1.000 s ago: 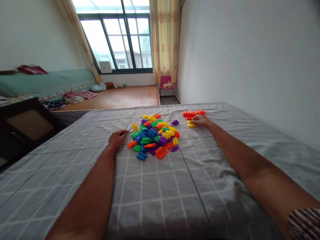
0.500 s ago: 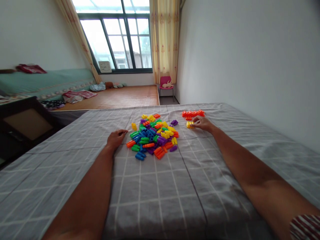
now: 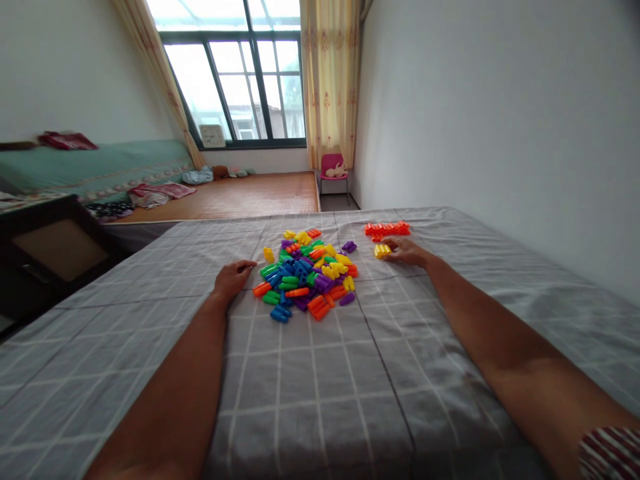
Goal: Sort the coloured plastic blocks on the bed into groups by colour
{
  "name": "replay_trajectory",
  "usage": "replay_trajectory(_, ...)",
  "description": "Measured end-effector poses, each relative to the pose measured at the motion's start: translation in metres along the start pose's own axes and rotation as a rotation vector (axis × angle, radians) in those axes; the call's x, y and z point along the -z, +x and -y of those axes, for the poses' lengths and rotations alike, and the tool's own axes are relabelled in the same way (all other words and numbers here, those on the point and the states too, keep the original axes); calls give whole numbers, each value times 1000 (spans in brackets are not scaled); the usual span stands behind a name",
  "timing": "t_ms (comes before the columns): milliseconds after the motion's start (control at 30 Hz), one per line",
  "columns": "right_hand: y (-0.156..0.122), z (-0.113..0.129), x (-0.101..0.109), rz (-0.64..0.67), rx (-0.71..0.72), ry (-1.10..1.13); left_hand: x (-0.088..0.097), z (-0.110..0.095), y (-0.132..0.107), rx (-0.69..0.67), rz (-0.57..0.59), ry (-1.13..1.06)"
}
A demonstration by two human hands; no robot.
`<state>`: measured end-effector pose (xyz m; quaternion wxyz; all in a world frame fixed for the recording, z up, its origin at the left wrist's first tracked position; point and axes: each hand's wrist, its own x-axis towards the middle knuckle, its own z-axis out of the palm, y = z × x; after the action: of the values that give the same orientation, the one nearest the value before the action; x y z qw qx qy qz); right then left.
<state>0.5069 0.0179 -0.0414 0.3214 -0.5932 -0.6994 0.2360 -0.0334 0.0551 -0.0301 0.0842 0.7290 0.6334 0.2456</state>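
Note:
At the far right part of the bed, my right hand (image 3: 407, 253) has its fingers closed on a yellow toy block (image 3: 382, 251) made of joined tubes. Just beyond that hand lies a row of orange blocks (image 3: 387, 230) set close together. My left hand (image 3: 234, 277) rests on the sheet with its fingers curled together, at the left side of a mixed pile of plastic blocks (image 3: 300, 270). No block shows in it. One yellow block (image 3: 269, 254) lies near its fingertips, and a purple block (image 3: 349, 246) sits apart on the pile's right.
A grey checked sheet (image 3: 320, 393) covers the bed under my arms. A dark cabinet (image 3: 60, 247) stands at the left, and a white wall (image 3: 500, 113) runs along the right. Beyond are a wooden platform (image 3: 255, 193) and a pink chair (image 3: 333, 163).
The view has tilted very slightly. My right hand has shifted a little on the yellow block, which shows more clearly now. My left hand stays where it was.

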Motion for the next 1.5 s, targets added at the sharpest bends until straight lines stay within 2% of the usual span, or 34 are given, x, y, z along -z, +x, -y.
replay_trajectory(133,-3,7,11,35,1,-38,0,-2,-1,-3,-14,-10)
replay_trajectory(267,-4,39,17,-53,63,-155,2,-5,-2,-3,-4,-19)
replay_trajectory(300,-4,50,14,-43,102,-170,3,-5,-2,-4,-2,-19)
replay_trajectory(367,-5,73,3,66,170,-186,3,-5,-2,-4,0,-18)
replay_trajectory(433,-8,93,-15,187,196,-215,2,-4,-2,1,-3,-19)
replay_trajectory(500,-12,106,-34,219,192,-251,1,-3,-2,-2,-11,-25)
replay_trajectory(567,-14,111,-47,212,181,-238,0,-1,-2,-11,-17,-33)
replay_trajectory(633,-15,110,-50,229,171,-154,-1,0,-1,-15,-15,-35)
replay_trajectory(767,-13,102,-35,292,149,50,-3,3,1,-9,3,-16)
replay_trajectory(900,-13,101,-20,331,101,101,-3,5,2,-22,-1,0)
replay_trajectory(1000,-9,95,-9,215,67,145,-2,5,2,-31,-6,-4)
replay_trajectory(1100,0,73,10,-117,-6,245,-2,4,1,-39,-8,-9)
replay_trajectory(1200,6,39,30,-415,-169,344,-1,3,0,-31,-7,-5)
replay_trajectory(1267,5,18,40,-484,-287,357,-1,2,0,-22,-5,0)
replay_trajectory(1333,1,5,46,-493,-360,323,-1,1,0,-15,-6,0)
replay_trajectory(1500,0,9,59,-584,-368,252,-1,1,0,-15,-14,-6)
